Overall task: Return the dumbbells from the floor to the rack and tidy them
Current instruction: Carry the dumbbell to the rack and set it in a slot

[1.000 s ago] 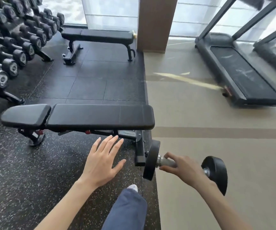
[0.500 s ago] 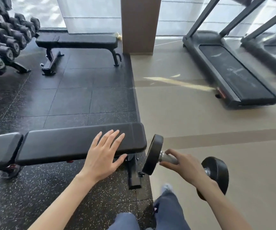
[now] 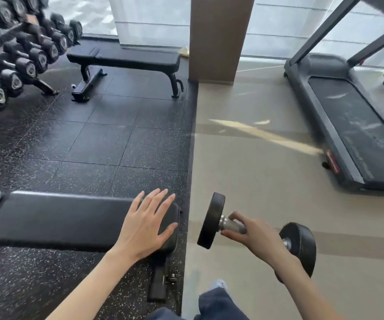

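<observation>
My right hand (image 3: 259,239) grips the steel handle of a black round-headed dumbbell (image 3: 211,220), held off the floor above the tan flooring at lower right. My left hand (image 3: 146,225) is spread with straight fingers over the right end of the near black bench (image 3: 59,218); whether it touches the pad is unclear. The dumbbell rack (image 3: 22,63), filled with several black dumbbells, stands at the far left, partly cut off by the frame edge.
A second flat bench (image 3: 126,57) stands at the back by the window. A brown pillar (image 3: 218,35) rises behind it. A treadmill (image 3: 348,121) occupies the right side. Black rubber tiles (image 3: 108,139) lie between the benches. My trouser leg and shoe show at the bottom.
I have stepped forward: the near bench slid lower in view. My left hand came over its right end. The dumbbell stays in my right hand.
</observation>
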{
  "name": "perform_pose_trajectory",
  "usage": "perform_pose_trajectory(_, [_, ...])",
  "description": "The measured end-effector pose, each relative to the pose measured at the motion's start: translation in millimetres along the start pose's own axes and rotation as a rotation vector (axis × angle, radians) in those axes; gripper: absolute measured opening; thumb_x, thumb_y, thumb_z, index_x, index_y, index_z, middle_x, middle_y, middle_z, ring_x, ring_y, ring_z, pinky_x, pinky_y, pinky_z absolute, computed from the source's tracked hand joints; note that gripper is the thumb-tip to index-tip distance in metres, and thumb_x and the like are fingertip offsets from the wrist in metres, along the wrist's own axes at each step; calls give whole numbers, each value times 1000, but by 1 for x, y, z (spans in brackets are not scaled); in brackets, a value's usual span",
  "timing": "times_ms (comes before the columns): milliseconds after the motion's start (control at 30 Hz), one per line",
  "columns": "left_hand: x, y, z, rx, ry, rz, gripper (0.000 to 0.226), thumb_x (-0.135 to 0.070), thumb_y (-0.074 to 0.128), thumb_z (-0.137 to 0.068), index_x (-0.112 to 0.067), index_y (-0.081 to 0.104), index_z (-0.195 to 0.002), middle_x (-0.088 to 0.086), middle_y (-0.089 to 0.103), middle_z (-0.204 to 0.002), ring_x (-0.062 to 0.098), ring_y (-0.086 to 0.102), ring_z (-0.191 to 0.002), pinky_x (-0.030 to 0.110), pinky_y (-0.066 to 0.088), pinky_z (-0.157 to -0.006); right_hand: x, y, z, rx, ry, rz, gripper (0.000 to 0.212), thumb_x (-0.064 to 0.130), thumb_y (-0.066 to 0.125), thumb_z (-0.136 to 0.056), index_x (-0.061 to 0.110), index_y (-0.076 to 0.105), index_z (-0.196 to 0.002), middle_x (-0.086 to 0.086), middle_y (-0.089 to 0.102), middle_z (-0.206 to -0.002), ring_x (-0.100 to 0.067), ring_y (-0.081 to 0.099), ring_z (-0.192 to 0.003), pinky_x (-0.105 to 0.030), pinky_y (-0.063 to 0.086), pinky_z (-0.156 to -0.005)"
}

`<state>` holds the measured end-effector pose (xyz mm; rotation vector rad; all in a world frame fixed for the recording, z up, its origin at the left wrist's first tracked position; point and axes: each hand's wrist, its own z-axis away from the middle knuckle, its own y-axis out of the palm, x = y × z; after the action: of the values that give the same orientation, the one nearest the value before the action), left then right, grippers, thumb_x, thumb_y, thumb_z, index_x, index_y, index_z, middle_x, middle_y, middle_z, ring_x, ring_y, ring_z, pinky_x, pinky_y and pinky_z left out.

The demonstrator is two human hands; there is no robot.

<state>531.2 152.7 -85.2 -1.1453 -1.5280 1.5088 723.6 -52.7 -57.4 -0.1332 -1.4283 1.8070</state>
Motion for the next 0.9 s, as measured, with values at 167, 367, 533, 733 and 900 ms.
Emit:
perform_pose_trajectory(167, [-29, 8, -70, -4, -45, -9, 63, -54, 34, -91, -15, 46, -139, 6, 49, -140, 23, 43, -132, 46, 26, -110, -54, -58, -58, 28, -27, 72, 37, 65, 46, -84, 36, 47, -106, 8, 54, -76, -19, 50, -72, -32, 41, -64])
perform_pose_trajectory(367, [-30, 25, -134, 5, -94, 33, 63, -56, 26, -94, -16, 47, -139, 5, 49, -140, 22, 42, -132, 46, 26, -110, -85, -85, -128, 66, -76, 39, 36, 67, 49, -81, 38, 48, -103, 4, 64, -86, -22, 59, -81, -35, 49, -71])
perform_pose_trajectory(533, [-7, 44, -202, -8, -126, 60, 62, -52, 38, -90, -16, 47, -139, 5, 50, -140, 23, 42, -132, 46, 26, -110, -92, -103, -197, 103, -94, 27, 38, 65, 50, -82, 35, 49, -106, 2, 63, -82, -22, 58, -78, -35, 48, -69])
perform_pose_trajectory(733, [41, 44, -321, 0, -138, 61, 64, -57, 34, -90, -18, 43, -141, 4, 47, -142, 22, 40, -134, 46, 24, -110, -84, -156, -306, 94, -95, 71, 37, 63, 50, -83, 35, 50, -108, 2, 65, -97, -21, 58, -83, -33, 49, -73])
perform_pose_trajectory(900, [97, 22, -419, -54, -138, 39, 65, -56, 35, -91, -17, 42, -142, 5, 46, -144, 23, 39, -135, 47, 26, -110, -70, -202, -394, 55, -104, 83, 38, 67, 48, -81, 39, 48, -107, 6, 61, -87, -20, 58, -79, -35, 50, -73])
